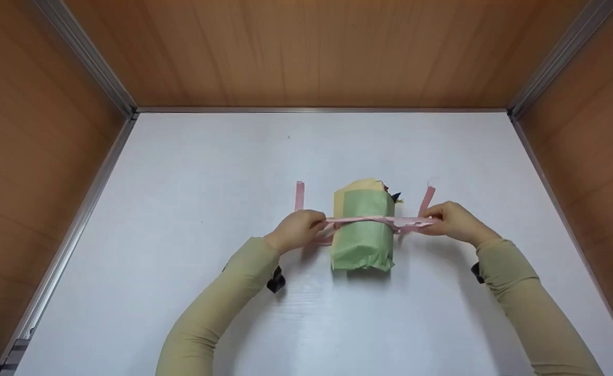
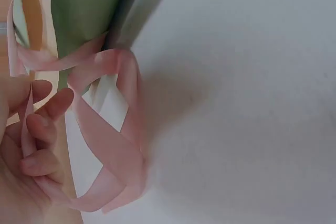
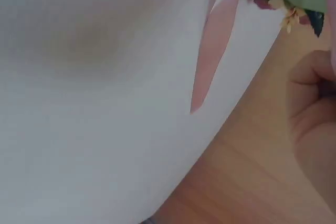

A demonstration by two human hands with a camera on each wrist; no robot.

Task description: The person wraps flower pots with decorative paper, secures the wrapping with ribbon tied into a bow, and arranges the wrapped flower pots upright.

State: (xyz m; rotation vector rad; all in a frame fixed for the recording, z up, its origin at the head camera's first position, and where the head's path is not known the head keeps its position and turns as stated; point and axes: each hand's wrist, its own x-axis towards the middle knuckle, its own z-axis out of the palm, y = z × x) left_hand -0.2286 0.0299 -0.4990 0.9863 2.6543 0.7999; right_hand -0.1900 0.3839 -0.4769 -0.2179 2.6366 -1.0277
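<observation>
A bouquet wrapped in green and pale yellow paper (image 1: 364,248) lies in the middle of the head view. Yellow and dark pink flowers (image 3: 290,17) and a dark leaf peek from its far end. Across its waist runs a pink ribbon (image 1: 413,221), pulled out to both sides. My left hand (image 1: 298,230) pinches the ribbon left of the bouquet; in the left wrist view more ribbon (image 2: 105,135) loops below the fingers. On the right, my right hand (image 1: 455,222) grips the other length, its fingertips partly hidden in the right wrist view. One loose ribbon tail (image 3: 215,51) hangs there.
The bouquet lies on a white table (image 1: 207,172). Wooden panels (image 1: 317,52) with metal edging (image 1: 317,109) stand at the back and both sides. Another ribbon end (image 1: 299,195) sticks up beyond the left hand. Dark wrist devices (image 1: 276,281) show under the sleeves.
</observation>
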